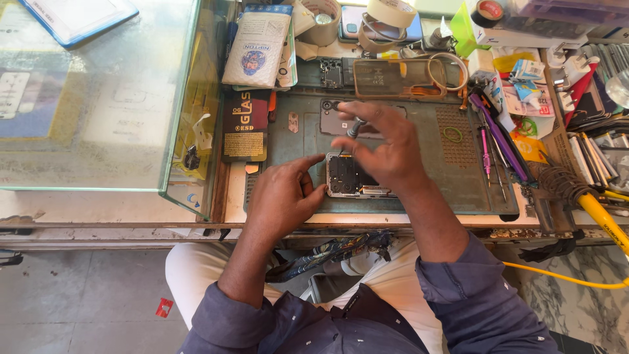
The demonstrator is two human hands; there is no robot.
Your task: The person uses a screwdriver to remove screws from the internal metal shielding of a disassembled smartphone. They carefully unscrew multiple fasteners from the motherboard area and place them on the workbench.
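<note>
An opened phone (346,177) lies back-up on a green work mat (419,190), its dark inner parts showing. My left hand (283,198) steadies the phone's left edge with its fingertips. My right hand (383,145) hovers over the phone and holds a small screwdriver (354,127) upright between thumb and fingers, tip down at the phone's top left corner. A grey phone back cover (327,118) lies on the mat just beyond, partly hidden by my right hand.
A glass display case (98,98) stands at the left. Packets (255,49), tape rolls (390,13), a clear case (390,78) and tools crowd the back of the bench. Tweezers and a purple tool (501,141) lie right of the mat; a yellow cable (603,216) runs at far right.
</note>
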